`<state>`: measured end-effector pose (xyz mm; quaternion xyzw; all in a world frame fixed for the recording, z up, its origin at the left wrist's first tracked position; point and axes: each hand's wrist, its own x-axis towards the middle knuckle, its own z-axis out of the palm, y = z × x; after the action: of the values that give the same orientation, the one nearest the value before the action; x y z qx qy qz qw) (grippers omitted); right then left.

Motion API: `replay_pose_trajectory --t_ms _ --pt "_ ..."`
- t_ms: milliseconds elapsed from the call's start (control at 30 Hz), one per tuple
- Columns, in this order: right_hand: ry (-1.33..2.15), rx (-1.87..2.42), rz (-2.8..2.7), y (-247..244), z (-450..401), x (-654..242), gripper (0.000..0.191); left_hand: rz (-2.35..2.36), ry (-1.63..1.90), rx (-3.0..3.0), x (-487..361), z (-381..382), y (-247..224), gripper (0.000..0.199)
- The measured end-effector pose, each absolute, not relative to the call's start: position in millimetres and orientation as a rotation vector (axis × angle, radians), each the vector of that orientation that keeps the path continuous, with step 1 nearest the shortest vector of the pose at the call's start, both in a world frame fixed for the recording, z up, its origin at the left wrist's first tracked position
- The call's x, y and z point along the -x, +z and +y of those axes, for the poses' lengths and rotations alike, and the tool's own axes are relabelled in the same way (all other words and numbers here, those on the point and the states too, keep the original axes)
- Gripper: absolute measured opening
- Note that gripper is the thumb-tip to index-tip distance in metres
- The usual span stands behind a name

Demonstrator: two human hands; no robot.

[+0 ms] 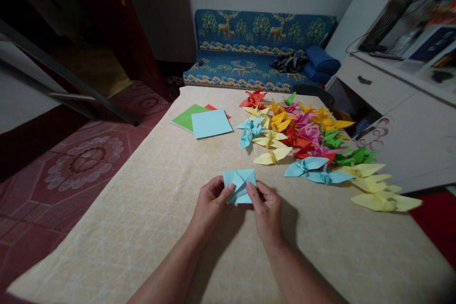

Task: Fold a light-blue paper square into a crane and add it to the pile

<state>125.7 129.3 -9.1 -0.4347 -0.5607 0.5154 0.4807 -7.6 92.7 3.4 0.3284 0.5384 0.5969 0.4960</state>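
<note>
A small folded light blue paper (241,178), roughly square with creased flaps on top, is held up between both hands over the table. My left hand (215,199) grips its left edge, thumb on the front flap. On the right side, my right hand (265,204) pinches the paper with the thumb on its face. The fingers behind the paper are mostly hidden. Beyond the hands, a stack of square sheets has a light blue one (212,124) on top, with green (187,118) and red beneath. Many folded paper cranes (302,137) in several colours lie to the right.
The table (142,228) has a cream patterned cloth. Behind it stands a blue sofa (245,61) with a deer pattern. A white cabinet (406,118) is at the right, and a metal frame (67,96) stands at the left near a dark red door (124,23).
</note>
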Motion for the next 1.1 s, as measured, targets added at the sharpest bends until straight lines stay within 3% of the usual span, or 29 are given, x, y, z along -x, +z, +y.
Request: replay_pose_trajectory --t_ms 167,400,700,933,1100 --pt "1.283 1.020 -1.341 -7.6 126.7 -125.0 0.038 1.371 1.450 -0.780 7.3 91.6 0.4 0.038" --pt "1.639 0.887 -1.032 -8.2 125.6 -129.9 0.030 1.337 1.427 -0.790 10.6 90.8 4.5 0.038" --pt "1.740 0.889 -0.955 0.2 129.3 -131.0 0.037 1.301 1.338 -0.766 13.1 88.7 3.3 0.037" --pt "1.815 0.866 -0.903 -2.3 129.8 -133.6 0.032 1.249 1.326 -0.797 15.9 87.1 2.0 0.035" --pt "1.664 0.924 -1.021 -3.6 132.2 -136.1 0.024 1.303 1.331 -0.839 16.4 88.1 3.4 0.036"
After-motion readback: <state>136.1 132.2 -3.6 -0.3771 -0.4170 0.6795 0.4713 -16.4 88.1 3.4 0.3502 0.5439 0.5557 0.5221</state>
